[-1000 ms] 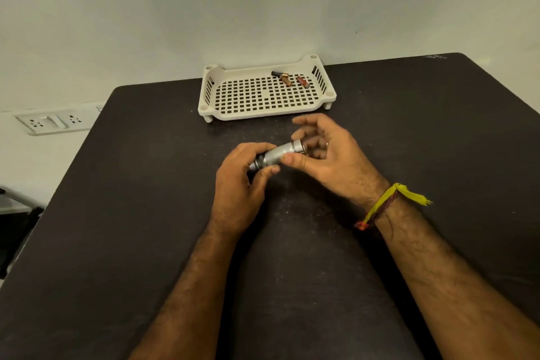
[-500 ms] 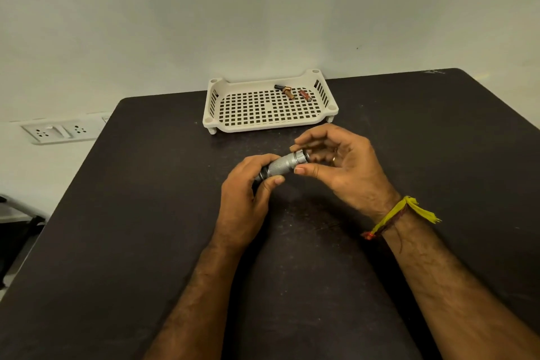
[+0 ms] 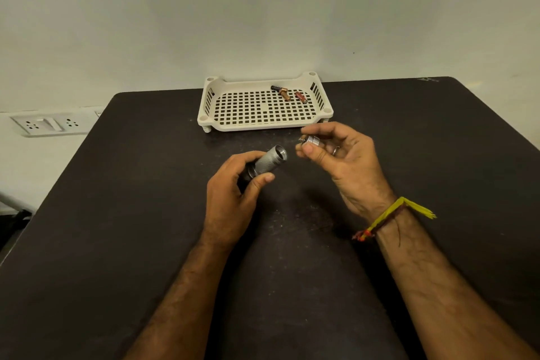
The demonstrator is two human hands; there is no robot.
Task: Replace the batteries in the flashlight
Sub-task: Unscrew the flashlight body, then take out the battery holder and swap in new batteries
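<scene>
The left hand [image 3: 233, 193] is gripping the open flashlight body [image 3: 267, 162] while the right hand [image 3: 347, 161] is pinching the detached end cap [image 3: 310, 142] just beside it.

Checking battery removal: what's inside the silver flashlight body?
The silver knurled flashlight body, held by the left hand, shows an open end with a dark bore; batteries inside can't be seen.

The dark table [image 3: 117, 242] lies bare across the left, the lower middle and the far right of the frame — broad room for a hand. At upper centre the white tray [image 3: 264, 123] stands against the wall, with batteries [image 3: 287, 93] in its back right corner; its left part is bare. Just below it the right hand [image 3: 347, 161] with the cap [image 3: 310, 141] nearly reaches its front rim. The left hand [image 3: 233, 193] holds the flashlight body [image 3: 267, 162] at centre — a narrow gap parts it from the cap.
</scene>
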